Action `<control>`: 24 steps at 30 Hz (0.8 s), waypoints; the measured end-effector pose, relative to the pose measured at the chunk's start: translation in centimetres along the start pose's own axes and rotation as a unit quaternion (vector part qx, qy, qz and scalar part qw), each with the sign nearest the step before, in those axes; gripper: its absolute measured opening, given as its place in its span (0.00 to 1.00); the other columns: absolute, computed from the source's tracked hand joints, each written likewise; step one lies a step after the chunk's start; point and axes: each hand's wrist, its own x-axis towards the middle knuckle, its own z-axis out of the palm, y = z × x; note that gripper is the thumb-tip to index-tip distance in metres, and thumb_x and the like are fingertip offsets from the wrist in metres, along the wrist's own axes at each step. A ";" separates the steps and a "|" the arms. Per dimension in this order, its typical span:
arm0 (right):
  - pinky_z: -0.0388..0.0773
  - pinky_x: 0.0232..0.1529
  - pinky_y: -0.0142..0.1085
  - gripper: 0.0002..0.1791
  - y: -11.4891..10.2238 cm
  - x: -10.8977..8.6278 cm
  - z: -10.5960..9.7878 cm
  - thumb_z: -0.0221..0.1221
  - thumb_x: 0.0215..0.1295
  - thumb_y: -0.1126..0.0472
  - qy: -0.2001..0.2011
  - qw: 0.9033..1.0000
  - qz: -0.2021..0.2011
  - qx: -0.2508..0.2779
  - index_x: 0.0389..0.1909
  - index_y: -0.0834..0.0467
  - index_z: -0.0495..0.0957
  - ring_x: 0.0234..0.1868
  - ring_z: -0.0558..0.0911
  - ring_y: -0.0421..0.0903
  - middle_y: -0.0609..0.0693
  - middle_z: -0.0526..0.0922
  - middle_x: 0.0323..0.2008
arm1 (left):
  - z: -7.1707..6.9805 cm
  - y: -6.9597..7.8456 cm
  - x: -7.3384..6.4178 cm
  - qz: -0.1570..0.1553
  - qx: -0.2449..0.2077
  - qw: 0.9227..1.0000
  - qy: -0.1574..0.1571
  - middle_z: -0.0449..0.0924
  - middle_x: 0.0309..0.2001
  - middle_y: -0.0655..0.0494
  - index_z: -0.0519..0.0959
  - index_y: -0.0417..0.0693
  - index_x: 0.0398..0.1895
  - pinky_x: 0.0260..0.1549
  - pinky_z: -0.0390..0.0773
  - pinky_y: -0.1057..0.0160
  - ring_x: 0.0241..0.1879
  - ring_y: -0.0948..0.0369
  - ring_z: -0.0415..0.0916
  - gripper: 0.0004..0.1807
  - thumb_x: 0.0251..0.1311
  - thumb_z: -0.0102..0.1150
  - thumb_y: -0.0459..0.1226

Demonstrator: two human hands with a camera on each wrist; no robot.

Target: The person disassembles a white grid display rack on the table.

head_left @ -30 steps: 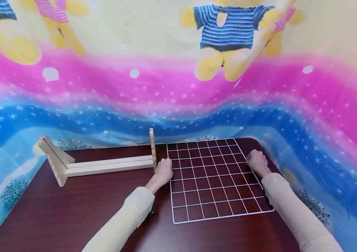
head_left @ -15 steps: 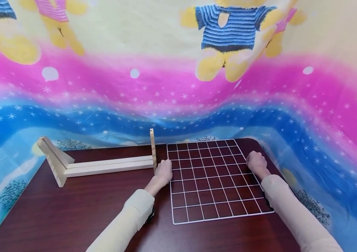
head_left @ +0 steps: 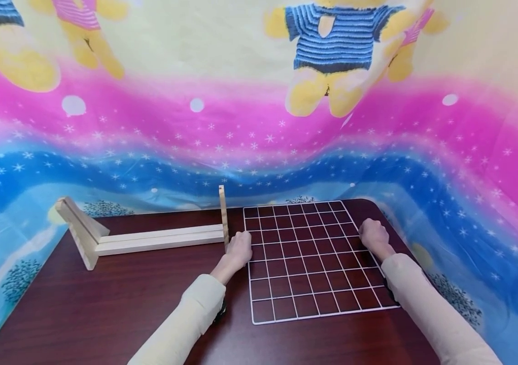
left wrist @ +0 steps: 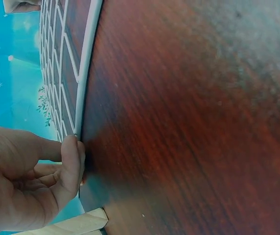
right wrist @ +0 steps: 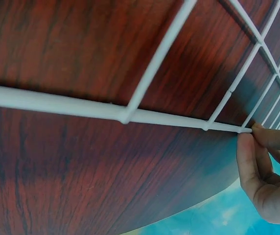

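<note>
A white wire grid panel (head_left: 306, 261) lies flat over the right part of the dark red-brown table. At its left edge my left hand (head_left: 239, 247) pinches the outer wire between thumb and fingers, as the left wrist view shows with the hand (left wrist: 37, 178) close to the table. My right hand (head_left: 374, 235) pinches the opposite edge wire; in the right wrist view the thumb and fingertips of that hand (right wrist: 269, 171) close on the rim. Just left of my left hand stands a pale wooden frame (head_left: 160, 241) with two upright end pieces joined by a long bar.
The wooden frame's near upright (head_left: 223, 215) rises right beside my left hand. A patterned cloth (head_left: 249, 126) hangs behind and around the table (head_left: 126, 304). On the right, the table's edge runs close past my right forearm.
</note>
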 end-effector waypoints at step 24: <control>0.66 0.46 0.67 0.35 -5.6 -3.6 -0.5 0.56 0.66 0.53 -0.092 0.995 0.011 0.025 0.63 0.75 0.63 0.53 0.60 0.78 0.83 0.60 0.54 | -2.7 -2.8 -4.1 0.001 -0.169 0.985 -0.027 0.77 0.13 0.53 0.75 0.25 0.50 0.22 0.79 0.64 0.12 0.62 0.76 0.17 0.65 0.57 0.33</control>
